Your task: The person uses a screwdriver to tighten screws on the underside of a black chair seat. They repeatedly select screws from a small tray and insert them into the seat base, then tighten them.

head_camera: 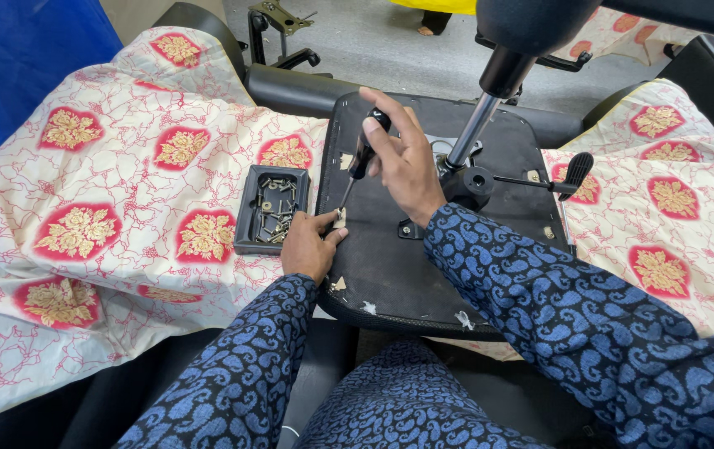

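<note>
An upturned black chair seat (390, 258) lies in front of me with its metal column (472, 129) and lever (569, 173) pointing up. My right hand (403, 158) grips a black-handled screwdriver (359, 158), its tip set down near the seat's left edge. My left hand (307, 245) rests at that edge, fingers pinching something small at the screwdriver tip; what it is I cannot tell. Both sleeves are dark blue with a paisley print.
A small black tray (249, 229) holding several screws and bolts sits left of the seat on a white cloth with red and gold flowers (108, 199). Black chair parts (278, 25) lie on the grey floor behind. A blue surface (16, 58) stands far left.
</note>
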